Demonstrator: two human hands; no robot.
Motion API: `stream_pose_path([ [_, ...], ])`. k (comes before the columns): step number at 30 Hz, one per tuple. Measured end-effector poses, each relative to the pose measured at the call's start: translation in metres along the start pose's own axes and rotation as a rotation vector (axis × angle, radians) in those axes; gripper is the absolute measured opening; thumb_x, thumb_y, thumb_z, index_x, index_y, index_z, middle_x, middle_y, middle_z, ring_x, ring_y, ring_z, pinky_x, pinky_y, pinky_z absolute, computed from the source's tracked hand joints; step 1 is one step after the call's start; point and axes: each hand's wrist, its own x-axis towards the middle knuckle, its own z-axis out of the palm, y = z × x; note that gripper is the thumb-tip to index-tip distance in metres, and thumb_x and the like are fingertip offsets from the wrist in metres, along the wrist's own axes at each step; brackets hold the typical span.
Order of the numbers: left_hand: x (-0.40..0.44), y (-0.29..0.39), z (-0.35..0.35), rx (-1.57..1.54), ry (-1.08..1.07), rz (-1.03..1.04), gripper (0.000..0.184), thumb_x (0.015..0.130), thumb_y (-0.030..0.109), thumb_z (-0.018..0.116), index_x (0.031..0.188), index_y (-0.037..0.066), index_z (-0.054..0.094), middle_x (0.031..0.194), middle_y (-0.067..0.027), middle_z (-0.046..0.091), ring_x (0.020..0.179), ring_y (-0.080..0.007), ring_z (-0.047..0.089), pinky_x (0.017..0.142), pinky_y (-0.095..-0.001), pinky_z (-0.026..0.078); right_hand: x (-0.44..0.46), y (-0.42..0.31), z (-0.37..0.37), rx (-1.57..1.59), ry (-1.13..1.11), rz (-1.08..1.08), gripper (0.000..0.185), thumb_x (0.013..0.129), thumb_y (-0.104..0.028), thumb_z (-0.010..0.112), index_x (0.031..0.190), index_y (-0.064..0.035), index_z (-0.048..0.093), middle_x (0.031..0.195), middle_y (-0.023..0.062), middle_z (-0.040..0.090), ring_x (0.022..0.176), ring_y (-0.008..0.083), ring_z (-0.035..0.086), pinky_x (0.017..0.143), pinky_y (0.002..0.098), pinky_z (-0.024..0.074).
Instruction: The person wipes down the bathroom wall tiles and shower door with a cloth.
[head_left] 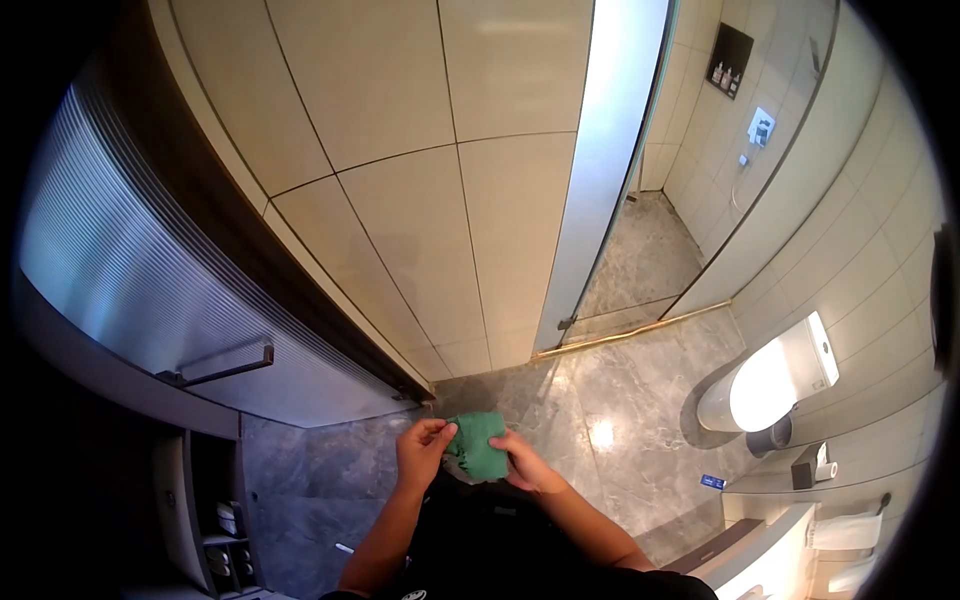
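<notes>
A green folded cloth [482,447] is held in front of my body, with a greyish edge showing beneath it. My left hand [424,446] pinches its left side between thumb and fingers. On the right side, my right hand [522,462] grips the cloth with the thumb on top, and its other fingers are mostly hidden underneath. Both forearms reach up from the bottom of the view.
A glass shower door [625,165] stands ahead, and a ribbed glass door [200,330] with a dark handle is at left. At right are a white toilet [765,385], a bin [770,436] and a blue packet [713,482] on the floor. Shelves [215,540] stand lower left.
</notes>
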Motion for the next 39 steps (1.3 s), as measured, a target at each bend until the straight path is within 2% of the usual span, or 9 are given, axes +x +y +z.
stream_pose_path([
  [4, -0.007, 0.025, 0.013, -0.014, 0.229, 0.237, 0.023, 0.085, 0.009, 0.068, 0.105, -0.002, 0.060, 0.109, -0.0124, 0.062, 0.089, -0.0159, 0.061, 0.071, -0.0271, 0.049, 0.019, 0.021, -0.012, -0.124, 0.165, -0.190, 0.038, 0.091, -0.013, 0.057, 0.126, -0.0047, 0.045, 0.111, 0.0061, 0.057, 0.099, 0.0158, 0.057, 0.084, 0.0307, 0.0464],
  [6, -0.010, 0.035, 0.006, 0.459, 0.226, 0.588, 0.033, 0.085, 0.012, 0.067, 0.114, 0.000, 0.056, 0.123, -0.0160, 0.054, 0.103, -0.0234, 0.058, 0.082, -0.0332, 0.047, 0.020, 0.026, -0.019, -0.302, 0.187, -0.301, 0.034, 0.091, -0.012, 0.058, 0.122, -0.0050, 0.045, 0.107, 0.0038, 0.056, 0.097, 0.0131, 0.054, 0.083, 0.0288, 0.0448],
  [11, -0.016, 0.030, 0.011, 0.410, -0.070, 0.314, 0.039, 0.087, 0.020, 0.064, 0.119, -0.001, 0.055, 0.119, -0.0173, 0.057, 0.106, -0.0277, 0.058, 0.088, -0.0337, 0.045, 0.009, 0.019, -0.005, -0.598, 0.155, -0.394, 0.025, 0.092, -0.009, 0.057, 0.115, -0.0055, 0.047, 0.105, 0.0020, 0.054, 0.100, 0.0100, 0.049, 0.087, 0.0260, 0.0408],
  [17, -0.014, 0.020, 0.004, -0.051, -0.178, 0.016, 0.036, 0.091, 0.018, 0.061, 0.120, -0.004, 0.054, 0.110, -0.0089, 0.061, 0.098, -0.0142, 0.057, 0.085, -0.0273, 0.045, 0.006, 0.006, 0.019, -0.611, 0.043, -0.487, 0.026, 0.094, -0.011, 0.055, 0.119, -0.0053, 0.049, 0.099, -0.0012, 0.053, 0.096, 0.0083, 0.049, 0.083, 0.0241, 0.0398],
  [21, -0.023, 0.008, 0.007, -0.160, -0.055, 0.122, 0.035, 0.091, 0.014, 0.062, 0.119, -0.004, 0.052, 0.108, -0.0069, 0.060, 0.097, -0.0122, 0.056, 0.084, -0.0259, 0.044, 0.001, 0.000, 0.026, -0.608, 0.062, -0.300, 0.032, 0.096, -0.017, 0.054, 0.125, -0.0055, 0.048, 0.103, 0.0013, 0.052, 0.105, 0.0107, 0.049, 0.087, 0.0229, 0.0407],
  [24, -0.026, 0.012, 0.009, -0.201, -0.027, 0.140, 0.034, 0.090, 0.014, 0.064, 0.118, -0.003, 0.052, 0.108, -0.0070, 0.061, 0.096, -0.0117, 0.056, 0.084, -0.0260, 0.044, 0.008, 0.006, 0.020, -0.857, 0.116, -0.672, 0.041, 0.096, -0.017, 0.055, 0.133, -0.0032, 0.043, 0.116, 0.0043, 0.055, 0.106, 0.0112, 0.052, 0.091, 0.0265, 0.0430],
  [29, -0.024, 0.011, 0.012, -0.289, -0.034, 0.078, 0.036, 0.089, 0.014, 0.065, 0.118, -0.002, 0.052, 0.108, -0.0081, 0.061, 0.096, -0.0127, 0.057, 0.084, -0.0265, 0.045, 0.002, -0.005, 0.020, -0.452, -0.045, -0.231, 0.047, 0.095, -0.016, 0.057, 0.137, -0.0044, 0.041, 0.126, 0.0061, 0.054, 0.112, 0.0124, 0.050, 0.096, 0.0274, 0.0404],
  [31, -0.027, 0.007, 0.016, -0.314, 0.001, 0.076, 0.036, 0.089, 0.014, 0.065, 0.118, -0.002, 0.052, 0.108, -0.0085, 0.061, 0.096, -0.0133, 0.057, 0.084, -0.0268, 0.045, 0.005, -0.001, 0.016, -0.471, -0.038, -0.264, 0.045, 0.094, -0.016, 0.058, 0.135, -0.0040, 0.043, 0.123, 0.0049, 0.055, 0.110, 0.0114, 0.051, 0.095, 0.0267, 0.0411],
  [39, -0.023, 0.003, 0.014, 0.321, 0.174, 0.352, 0.031, 0.084, 0.016, 0.068, 0.106, -0.004, 0.060, 0.103, -0.0146, 0.059, 0.094, -0.0227, 0.060, 0.080, -0.0324, 0.048, 0.019, 0.024, -0.011, -0.529, 0.051, -0.313, 0.037, 0.093, -0.014, 0.060, 0.127, -0.0034, 0.051, 0.103, -0.0023, 0.059, 0.087, 0.0039, 0.053, 0.074, 0.0193, 0.0427],
])
